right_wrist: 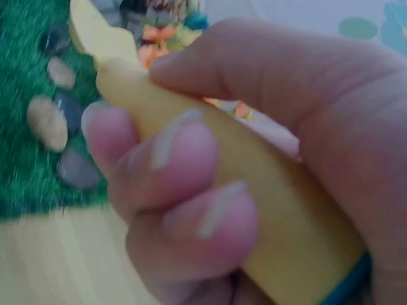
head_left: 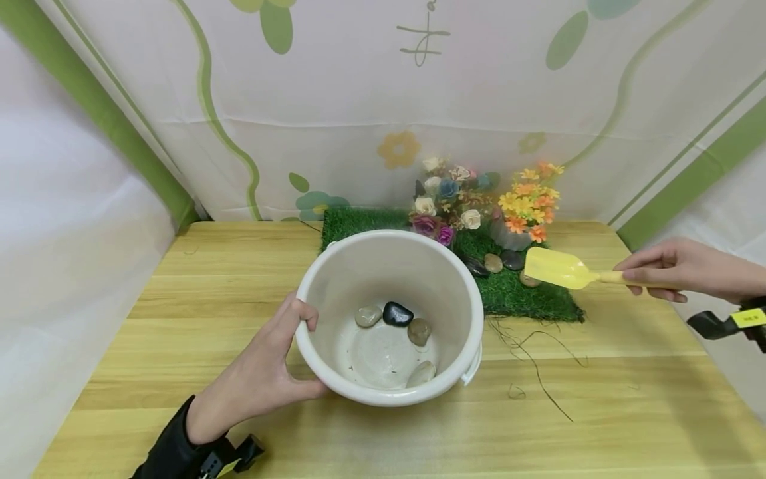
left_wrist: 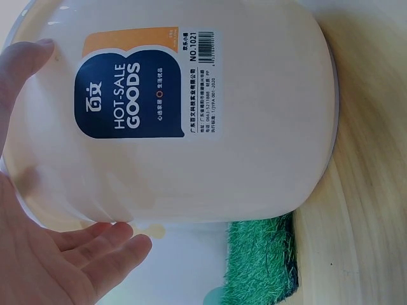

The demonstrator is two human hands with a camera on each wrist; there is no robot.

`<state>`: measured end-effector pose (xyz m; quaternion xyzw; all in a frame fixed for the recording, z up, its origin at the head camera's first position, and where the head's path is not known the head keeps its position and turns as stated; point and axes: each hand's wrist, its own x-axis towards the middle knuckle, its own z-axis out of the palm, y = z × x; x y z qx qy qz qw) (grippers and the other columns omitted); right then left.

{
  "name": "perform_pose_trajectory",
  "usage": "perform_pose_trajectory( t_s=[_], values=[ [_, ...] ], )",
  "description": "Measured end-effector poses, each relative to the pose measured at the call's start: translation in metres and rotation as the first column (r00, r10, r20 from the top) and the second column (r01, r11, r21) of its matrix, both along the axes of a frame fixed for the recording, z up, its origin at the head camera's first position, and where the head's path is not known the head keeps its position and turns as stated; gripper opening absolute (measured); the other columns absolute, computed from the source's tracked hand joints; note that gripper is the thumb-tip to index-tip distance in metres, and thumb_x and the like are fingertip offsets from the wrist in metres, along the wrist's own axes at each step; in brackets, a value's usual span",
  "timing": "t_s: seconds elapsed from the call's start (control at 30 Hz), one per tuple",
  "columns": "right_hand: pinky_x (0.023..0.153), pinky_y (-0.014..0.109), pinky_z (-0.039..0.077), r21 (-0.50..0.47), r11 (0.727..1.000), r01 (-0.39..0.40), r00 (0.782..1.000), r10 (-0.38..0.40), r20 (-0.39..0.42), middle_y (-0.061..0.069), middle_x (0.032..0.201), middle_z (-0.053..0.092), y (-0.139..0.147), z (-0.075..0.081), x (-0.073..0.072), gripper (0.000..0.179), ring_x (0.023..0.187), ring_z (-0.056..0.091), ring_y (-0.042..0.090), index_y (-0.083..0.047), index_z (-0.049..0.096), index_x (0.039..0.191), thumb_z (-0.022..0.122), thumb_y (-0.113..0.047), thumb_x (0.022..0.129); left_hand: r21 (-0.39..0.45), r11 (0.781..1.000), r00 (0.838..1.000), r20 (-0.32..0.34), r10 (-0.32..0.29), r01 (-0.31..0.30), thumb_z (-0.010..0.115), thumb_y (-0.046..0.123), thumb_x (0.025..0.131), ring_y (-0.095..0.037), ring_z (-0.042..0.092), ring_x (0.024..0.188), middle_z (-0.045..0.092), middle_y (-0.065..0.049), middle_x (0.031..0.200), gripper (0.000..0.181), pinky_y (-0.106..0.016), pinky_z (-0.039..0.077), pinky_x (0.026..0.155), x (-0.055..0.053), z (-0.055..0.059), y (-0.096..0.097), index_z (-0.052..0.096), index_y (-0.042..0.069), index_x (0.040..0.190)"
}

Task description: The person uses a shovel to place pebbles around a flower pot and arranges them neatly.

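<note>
A white bucket (head_left: 390, 392) stands on the table in the head view, with several smooth stones on its floor, one of them a black stone (head_left: 397, 314). My left hand (head_left: 269, 366) grips its left rim, a finger hooked over the edge and the thumb against the outer wall. In the left wrist view, a navy and orange label (left_wrist: 149, 82) marks the bucket's side. At the right, my right hand (head_left: 688, 269) holds a yellow toy shovel (head_left: 559, 267) by its handle, fingers wrapped round it. The shovel's scoop hangs over the turf's right part.
Behind the bucket lies a green artificial turf mat (head_left: 526, 299), bearing mixed artificial flowers (head_left: 445, 199), a pot of orange and yellow flowers (head_left: 529, 203) and several stones (head_left: 493, 263). Dark thin strands (head_left: 538, 372) lie on the wooden table (head_left: 598, 426). A printed curtain (head_left: 335, 80) hangs behind.
</note>
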<state>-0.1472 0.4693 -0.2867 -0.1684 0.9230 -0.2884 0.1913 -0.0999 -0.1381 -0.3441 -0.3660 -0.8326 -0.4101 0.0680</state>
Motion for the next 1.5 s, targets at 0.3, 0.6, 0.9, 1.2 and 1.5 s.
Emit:
perform_pose_trajectory(
  t_s=[0.3,0.6,0.9,1.2,1.5],
  values=[
    [0.042,0.034,0.044,-0.135,0.987,-0.083,0.994,0.072,-0.082,0.005,0.076,0.061,-0.043,0.032,-0.007,0.024,0.045,0.046,0.018,-0.003,0.058,0.116,0.048,-0.002,0.093,0.0,1.0,1.0,0.005,-0.004,0.004,0.08,0.043,0.065,-0.023,0.033,0.125,0.037,-0.002,0.128,0.064,-0.043,0.042,0.088,0.0,0.001,0.0,0.034,0.015,0.099],
    [0.045,0.03,0.043,-0.08,0.979,-0.186,0.973,0.172,-0.151,0.001,0.073,0.06,-0.092,0.061,-0.019,0.028,0.048,0.048,0.016,-0.013,0.061,0.117,0.052,-0.003,0.092,-0.004,1.0,1.0,0.006,-0.002,0.002,0.079,0.043,0.065,-0.023,0.036,0.121,0.038,-0.002,0.12,0.063,-0.04,0.043,0.086,0.0,0.001,0.0,0.033,0.016,0.1],
    [0.044,0.029,0.04,-0.001,0.937,-0.349,0.924,0.344,-0.169,-0.005,0.077,0.06,-0.146,0.086,-0.036,0.03,0.05,0.048,0.012,-0.023,0.06,0.118,0.053,-0.009,0.093,-0.004,1.0,1.0,0.012,-0.004,0.004,0.079,0.042,0.066,-0.022,0.033,0.124,0.036,-0.003,0.129,0.063,-0.043,0.043,0.087,0.001,0.002,-0.001,0.033,0.016,0.1],
    [0.053,0.029,0.049,0.077,0.867,-0.493,0.857,0.499,-0.131,-0.011,0.091,0.063,-0.215,0.1,-0.05,0.021,0.055,0.055,0.009,-0.03,0.063,0.112,0.057,-0.027,0.091,-0.01,1.0,1.0,0.015,-0.001,0.001,0.078,0.044,0.066,-0.022,0.036,0.121,0.037,-0.002,0.123,0.063,-0.04,0.044,0.084,0.0,0.001,-0.001,0.032,0.017,0.1],
    [0.054,0.026,0.045,0.168,0.776,-0.608,0.764,0.629,-0.145,-0.015,0.082,0.062,-0.268,0.103,-0.054,0.018,0.057,0.05,0.004,-0.031,0.067,0.103,0.059,-0.022,0.089,-0.008,1.0,1.0,0.01,0.003,-0.003,0.078,0.043,0.066,-0.021,0.037,0.119,0.038,-0.002,0.12,0.063,-0.039,0.044,0.084,0.0,0.0,-0.001,0.033,0.016,0.1]
  ],
)
